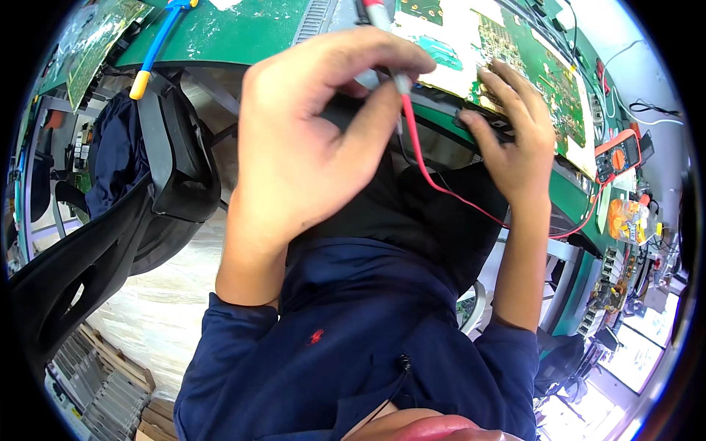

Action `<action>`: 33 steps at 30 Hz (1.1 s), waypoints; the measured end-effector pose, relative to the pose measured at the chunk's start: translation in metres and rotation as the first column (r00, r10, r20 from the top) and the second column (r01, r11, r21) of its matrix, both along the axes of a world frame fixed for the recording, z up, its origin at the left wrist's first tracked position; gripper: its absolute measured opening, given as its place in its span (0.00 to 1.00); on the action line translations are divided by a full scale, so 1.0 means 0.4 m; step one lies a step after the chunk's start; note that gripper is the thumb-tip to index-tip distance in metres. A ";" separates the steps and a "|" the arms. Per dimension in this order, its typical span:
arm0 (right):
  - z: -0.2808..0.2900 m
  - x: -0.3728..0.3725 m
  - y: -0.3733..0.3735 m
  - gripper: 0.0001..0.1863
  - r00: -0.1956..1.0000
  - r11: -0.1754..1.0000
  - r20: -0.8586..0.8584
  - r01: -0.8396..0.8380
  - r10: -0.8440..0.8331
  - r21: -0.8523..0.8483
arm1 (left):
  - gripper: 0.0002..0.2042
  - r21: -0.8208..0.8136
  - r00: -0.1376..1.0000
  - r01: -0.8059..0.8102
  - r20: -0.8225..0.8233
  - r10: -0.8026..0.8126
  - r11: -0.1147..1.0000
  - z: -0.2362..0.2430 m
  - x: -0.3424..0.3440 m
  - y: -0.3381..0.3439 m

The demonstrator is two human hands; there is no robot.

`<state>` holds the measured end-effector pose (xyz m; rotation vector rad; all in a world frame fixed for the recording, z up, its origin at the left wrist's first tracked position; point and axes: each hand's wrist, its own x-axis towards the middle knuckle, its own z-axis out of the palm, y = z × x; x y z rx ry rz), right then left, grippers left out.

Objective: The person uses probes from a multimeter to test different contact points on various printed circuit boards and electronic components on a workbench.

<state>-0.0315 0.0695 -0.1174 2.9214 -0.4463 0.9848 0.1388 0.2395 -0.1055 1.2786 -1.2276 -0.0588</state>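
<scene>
Two hands are up at the desk [220, 33] edge. The left hand [309, 140] pinches a red-tipped test probe [401, 82] between thumb and fingertips, its red lead [441, 184] trailing down and off to the right toward an orange multimeter [618, 156]. The right hand [515, 140] rests its spread fingers on the near edge of a green circuit board [544, 73] lying on the desk — that grip closes on nothing, it only steadies. By the look of it, the step in hand is getting the probe ready before a measurement on the board; the tip is not yet touching it (a second probe's whereabouts cannot be told). The next move would call for a fine, steady placement of the tip on one small contact, without the lead snagging on the desk edge. An empty black chair [147, 184] stands to the left.
</scene>
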 end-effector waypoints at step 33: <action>0.163 0.079 -0.078 0.25 0.914 0.985 -0.397 -0.137 0.083 -0.109 | 0.10 -0.056 0.997 -0.078 -0.027 0.077 0.995 0.022 0.029 0.029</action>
